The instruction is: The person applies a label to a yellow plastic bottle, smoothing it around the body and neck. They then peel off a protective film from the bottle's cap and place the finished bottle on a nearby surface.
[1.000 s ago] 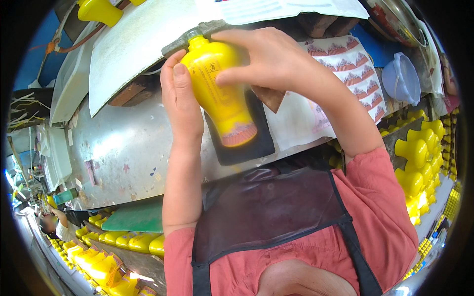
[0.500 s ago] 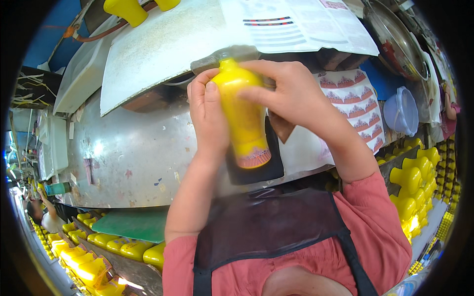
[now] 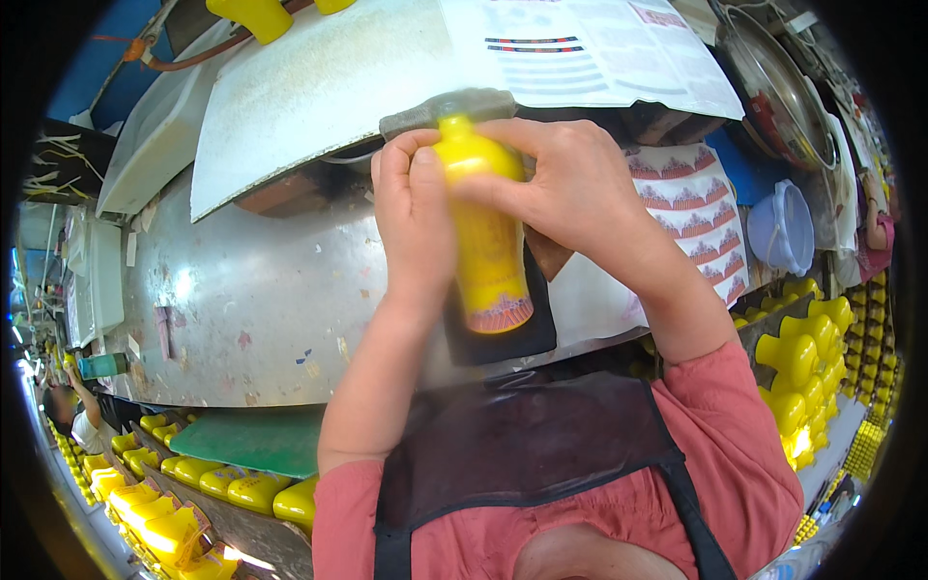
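Logged yellow bottle (image 3: 491, 242) over dark pad (image 3: 503, 350) near front edge of metal table (image 3: 280, 290), neck pointing away, base toward apron (image 3: 522, 454). Could not tell resting on pad from held just above. Saw left hand (image 3: 416, 217) cupped around left shoulder of bottle and right hand (image 3: 575, 188) curled about right shoulder, thumb across upper body. Read both as grasping, neither released; could not gauge pressure. Noted grey bar (image 3: 404, 121) at neck end, contact unclear.

Judged wall stiff, probably glazed ceramic or glass, hence fragile. Inferred slipperiness from glossy surface. Guessed moderate weight, probably hollow, widest and heaviest toward shoulder. Favoured two-handed hold at shoulder, or one palm there with base supported; advised against lifting by slim neck alone. Advised also keeping fingers off pink-purple band (image 3: 500, 315) near base, possibly thin and easily scuffed.
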### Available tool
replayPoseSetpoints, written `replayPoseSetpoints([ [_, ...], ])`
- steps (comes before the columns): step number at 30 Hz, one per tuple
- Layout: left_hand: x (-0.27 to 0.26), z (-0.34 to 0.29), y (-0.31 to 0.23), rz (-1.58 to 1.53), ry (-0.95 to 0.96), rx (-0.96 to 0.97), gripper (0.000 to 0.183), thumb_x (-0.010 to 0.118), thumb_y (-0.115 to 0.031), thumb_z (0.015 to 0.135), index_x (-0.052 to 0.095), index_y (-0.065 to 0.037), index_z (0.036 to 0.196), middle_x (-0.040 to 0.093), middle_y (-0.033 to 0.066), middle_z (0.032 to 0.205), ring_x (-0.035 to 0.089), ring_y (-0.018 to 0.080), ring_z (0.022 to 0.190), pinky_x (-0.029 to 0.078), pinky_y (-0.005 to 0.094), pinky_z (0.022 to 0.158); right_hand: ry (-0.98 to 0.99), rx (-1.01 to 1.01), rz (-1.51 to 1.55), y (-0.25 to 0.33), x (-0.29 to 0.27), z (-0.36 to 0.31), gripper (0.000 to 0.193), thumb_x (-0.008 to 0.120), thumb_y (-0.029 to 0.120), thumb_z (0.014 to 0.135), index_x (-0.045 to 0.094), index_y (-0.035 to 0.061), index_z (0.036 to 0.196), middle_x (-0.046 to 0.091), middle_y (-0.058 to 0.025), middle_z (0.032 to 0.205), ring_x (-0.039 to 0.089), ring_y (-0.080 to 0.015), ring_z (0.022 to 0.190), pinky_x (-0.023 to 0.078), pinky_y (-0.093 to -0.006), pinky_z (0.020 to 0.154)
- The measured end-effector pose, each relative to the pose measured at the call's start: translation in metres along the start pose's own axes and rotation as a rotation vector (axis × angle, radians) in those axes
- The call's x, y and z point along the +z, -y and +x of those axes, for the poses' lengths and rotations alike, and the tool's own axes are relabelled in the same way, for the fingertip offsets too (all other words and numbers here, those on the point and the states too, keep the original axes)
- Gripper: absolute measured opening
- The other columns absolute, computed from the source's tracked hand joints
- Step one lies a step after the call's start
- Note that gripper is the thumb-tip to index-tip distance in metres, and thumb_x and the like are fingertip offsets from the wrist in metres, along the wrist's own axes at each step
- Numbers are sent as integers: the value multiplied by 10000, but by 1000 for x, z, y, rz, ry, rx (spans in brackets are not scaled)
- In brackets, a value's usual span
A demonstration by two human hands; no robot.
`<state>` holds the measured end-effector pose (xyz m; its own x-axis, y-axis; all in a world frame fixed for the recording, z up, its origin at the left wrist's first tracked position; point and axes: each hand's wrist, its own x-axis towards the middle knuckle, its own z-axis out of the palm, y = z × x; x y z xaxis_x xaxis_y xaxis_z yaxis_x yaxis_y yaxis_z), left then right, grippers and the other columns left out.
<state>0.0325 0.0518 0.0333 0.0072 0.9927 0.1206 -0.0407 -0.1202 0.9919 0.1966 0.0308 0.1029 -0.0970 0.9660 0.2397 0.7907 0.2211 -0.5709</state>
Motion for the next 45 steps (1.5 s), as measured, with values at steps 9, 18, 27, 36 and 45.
replayPoseSetpoints([
  [9, 1, -3, -4, 145, -9, 72, 366, 563, -319, 1029, 586, 9, 1190, 566, 144, 1217, 563, 231, 1105, 466, 368, 981, -71, -315, 43, -16, 2, -19, 305, 725, 247, 912, 747, 188, 1210, 665, -83, 779, 669, -263, 656, 523, -366, 589],
  [18, -1, -2, 7, 53, 7, 112, 366, 520, -326, 1059, 593, 1, 1206, 580, 142, 1171, 575, 237, 1087, 459, 368, 973, -134, -465, -332, -13, 5, -16, 390, 713, 247, 925, 681, 236, 1314, 588, -48, 672, 630, -238, 560, 482, -355, 499],
  [27, -1, -7, 5, 84, 64, 140, 461, 561, -393, 1022, 590, 4, 1254, 587, 166, 1226, 584, 279, 1141, 450, 384, 1020, 2, -357, -156, -12, -1, -11, 394, 682, 270, 943, 665, 179, 1326, 673, -92, 774, 681, -299, 668, 523, -396, 571],
  [36, -7, -12, 14, 132, 85, 200, 421, 426, -331, 1090, 519, -6, 1342, 565, 134, 1275, 559, 216, 1161, 445, 344, 1027, 30, -313, -84, -17, 1, -14, 425, 684, 256, 936, 655, 140, 1344, 705, -126, 858, 694, -314, 714, 546, -387, 624],
  [45, -6, -24, 5, 227, 100, 217, 462, 460, -304, 1089, 419, 8, 1428, 504, 148, 1378, 503, 225, 1245, 387, 349, 1102, 267, 389, 567, -9, -37, 2, 352, 570, 190, 1018, 656, 57, 1333, 660, 20, 898, 621, -56, 794, 531, -258, 723],
])
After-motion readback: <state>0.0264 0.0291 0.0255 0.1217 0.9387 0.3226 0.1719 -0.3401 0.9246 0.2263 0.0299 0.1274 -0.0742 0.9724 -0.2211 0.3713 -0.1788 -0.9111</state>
